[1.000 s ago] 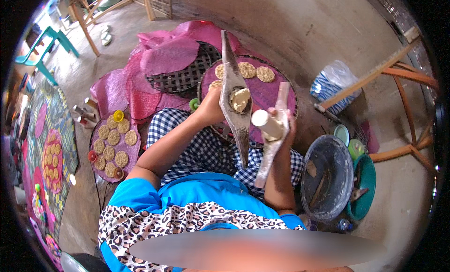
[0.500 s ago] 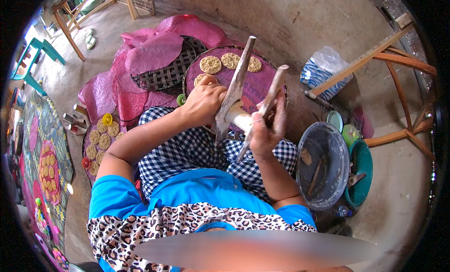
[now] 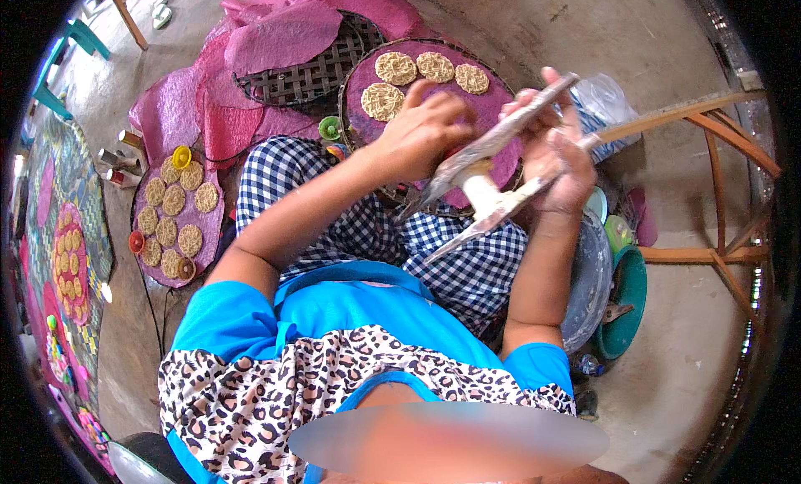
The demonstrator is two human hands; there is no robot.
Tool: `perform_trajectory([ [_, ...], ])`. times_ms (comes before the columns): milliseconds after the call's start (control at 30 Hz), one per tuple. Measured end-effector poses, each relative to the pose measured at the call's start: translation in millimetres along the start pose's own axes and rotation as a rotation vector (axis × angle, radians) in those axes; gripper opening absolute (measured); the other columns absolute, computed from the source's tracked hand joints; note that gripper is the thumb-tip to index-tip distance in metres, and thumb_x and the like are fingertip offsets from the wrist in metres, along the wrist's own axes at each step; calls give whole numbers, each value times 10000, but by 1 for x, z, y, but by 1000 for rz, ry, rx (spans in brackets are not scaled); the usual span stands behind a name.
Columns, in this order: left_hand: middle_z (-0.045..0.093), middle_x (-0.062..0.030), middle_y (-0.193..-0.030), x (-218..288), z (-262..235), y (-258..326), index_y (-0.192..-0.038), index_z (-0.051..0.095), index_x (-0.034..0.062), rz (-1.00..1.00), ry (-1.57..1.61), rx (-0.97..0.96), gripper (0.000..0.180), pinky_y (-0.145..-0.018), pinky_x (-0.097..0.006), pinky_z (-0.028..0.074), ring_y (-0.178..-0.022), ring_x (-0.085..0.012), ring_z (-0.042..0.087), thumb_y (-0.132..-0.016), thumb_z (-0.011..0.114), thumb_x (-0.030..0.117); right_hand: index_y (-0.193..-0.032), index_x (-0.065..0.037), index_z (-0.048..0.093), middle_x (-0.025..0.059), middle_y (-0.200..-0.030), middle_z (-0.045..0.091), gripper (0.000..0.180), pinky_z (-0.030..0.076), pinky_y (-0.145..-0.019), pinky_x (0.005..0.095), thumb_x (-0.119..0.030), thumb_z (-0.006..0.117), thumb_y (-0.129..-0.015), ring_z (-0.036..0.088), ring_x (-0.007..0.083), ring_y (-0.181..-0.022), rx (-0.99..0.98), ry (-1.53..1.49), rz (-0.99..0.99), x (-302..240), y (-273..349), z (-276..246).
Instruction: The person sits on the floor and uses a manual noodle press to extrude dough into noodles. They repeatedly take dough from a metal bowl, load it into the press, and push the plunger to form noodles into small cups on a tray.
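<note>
A two-handled wooden press, with a pale cylinder between two long bars, is held tilted above my lap. My right hand supports it from the right. Its palm is against the lower bar, and several fingers stretch up behind the upper bar. My left hand is at the far side of the upper bar with bent fingers. Its fingertips are blurred and partly hidden, so a hold does not show. Beyond it, round patties of pale strands lie on a round tray with a pink sheet.
A black woven tray and pink sheets lie at the far left. More patties rest on a pink-covered tray left of my knee. At the right stand a grey basin, a teal basin and a wooden frame.
The press has swung to the right and tilted, its bars now lying flatter. My right hand has moved right and up with it. My left hand has shifted right, along the upper bar.
</note>
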State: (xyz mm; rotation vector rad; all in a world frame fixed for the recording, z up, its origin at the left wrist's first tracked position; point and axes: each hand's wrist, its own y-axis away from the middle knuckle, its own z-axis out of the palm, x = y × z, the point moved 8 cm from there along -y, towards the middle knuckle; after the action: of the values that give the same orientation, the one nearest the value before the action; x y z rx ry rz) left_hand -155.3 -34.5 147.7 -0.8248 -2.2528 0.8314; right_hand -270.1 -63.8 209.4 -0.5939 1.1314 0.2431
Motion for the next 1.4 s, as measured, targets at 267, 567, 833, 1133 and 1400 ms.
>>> perform_trajectory([
  [267, 511, -215, -1118, 85, 83, 49, -1250, 353, -7, -671, 2422, -590, 992, -922, -421, 341, -1057, -328, 485, -667, 277, 791, -1255, 42, 310, 219, -1150, 441, 695, 278, -989, 490, -339, 561, -731, 415, 366, -1110, -196, -275, 113, -35, -35, -6],
  [567, 513, -202, -1113, 109, 74, 49, -1281, 321, -21, -351, 3207, -609, 1012, -961, -470, 295, -1028, -342, 498, -667, 327, 783, -996, 81, 483, 214, -964, 547, 387, 423, -853, 446, -213, 530, -749, 542, 344, -915, 66, -224, 682, 94, -82, -51],
  [833, 498, -111, -1028, 73, 85, 37, -1198, 422, -3, -212, 3416, -310, 699, -796, -423, 366, -966, -261, 486, -796, 375, 567, -888, 24, 521, 170, -763, 586, 477, 474, -545, 321, -421, 554, -719, 576, 234, -619, 225, 449, 1049, 161, -108, -85],
  [1133, 498, -111, -984, 68, 76, 32, -1098, 489, -5, -204, 3494, -208, 639, -719, -392, 373, -906, -258, 480, -773, 401, 538, -884, 37, 517, 129, -708, 568, 859, 436, -479, 296, -770, 511, -590, 582, 221, -611, 340, 670, 1045, 167, -114, -78],
  [1400, 547, -152, -932, 60, 87, 49, -1018, 534, -40, -487, 3341, -150, 834, -608, -360, 397, -855, -306, 529, -710, 328, 707, -1161, 124, 357, 240, -742, 525, 977, 469, -608, 434, -721, 464, -683, 571, 324, -635, 270, 628, 1026, 182, -120, -56],
])
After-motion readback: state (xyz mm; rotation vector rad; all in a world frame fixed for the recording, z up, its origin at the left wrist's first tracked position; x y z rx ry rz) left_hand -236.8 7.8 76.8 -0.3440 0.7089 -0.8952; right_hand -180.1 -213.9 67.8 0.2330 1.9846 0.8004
